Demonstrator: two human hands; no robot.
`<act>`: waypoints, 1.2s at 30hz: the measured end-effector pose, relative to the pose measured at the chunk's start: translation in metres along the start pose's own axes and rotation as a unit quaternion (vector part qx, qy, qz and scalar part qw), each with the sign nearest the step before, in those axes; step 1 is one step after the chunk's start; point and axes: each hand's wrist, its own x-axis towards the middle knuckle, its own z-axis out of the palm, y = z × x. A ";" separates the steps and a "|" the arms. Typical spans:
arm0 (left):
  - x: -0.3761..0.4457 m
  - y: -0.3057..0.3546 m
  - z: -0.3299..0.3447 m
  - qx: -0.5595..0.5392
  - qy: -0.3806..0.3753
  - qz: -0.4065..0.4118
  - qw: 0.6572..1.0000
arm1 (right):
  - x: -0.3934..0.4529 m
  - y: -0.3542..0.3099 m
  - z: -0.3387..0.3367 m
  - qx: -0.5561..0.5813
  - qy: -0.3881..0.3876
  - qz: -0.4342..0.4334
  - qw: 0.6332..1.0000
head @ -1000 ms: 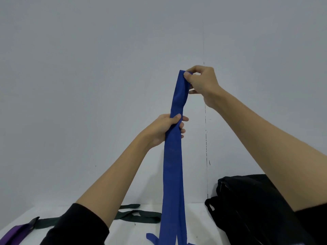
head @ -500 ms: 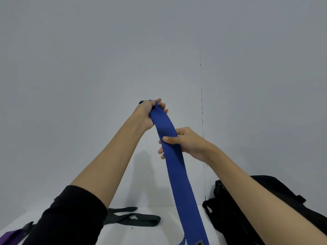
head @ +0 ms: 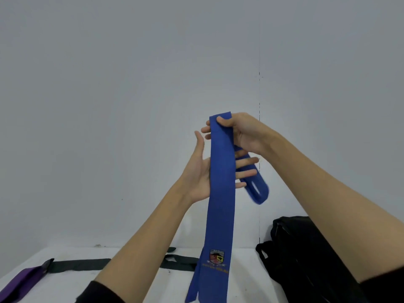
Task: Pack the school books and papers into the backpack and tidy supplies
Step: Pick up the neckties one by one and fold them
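Swapped grips since half a second ago: right hand [head: 244, 133] now up top, pinching the fold of the blue tie [head: 222, 193]; left hand [head: 202, 171] flat and spread behind it, gripping nothing. Looks like folding, ahead of packing. Hangs above the table [head: 65, 285], left of the black backpack [head: 306, 259]. Crest near the tip; gold lettering beneath unreadable.

A dark green tie [head: 80, 265] and a purple tie [head: 20, 281] lie on the white table [head: 140, 283] before a grey wall [head: 109, 106].
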 end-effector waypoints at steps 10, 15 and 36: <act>0.013 0.024 0.012 0.010 0.145 0.039 0.989 | -0.007 0.029 -0.016 -0.168 0.048 0.077 0.982; 0.016 0.033 0.011 -0.030 0.210 0.058 0.976 | -0.026 0.060 -0.006 -0.083 0.087 0.044 0.992; 0.010 0.037 0.007 -0.019 0.205 0.105 0.973 | -0.042 0.100 0.008 -0.094 0.044 0.047 0.994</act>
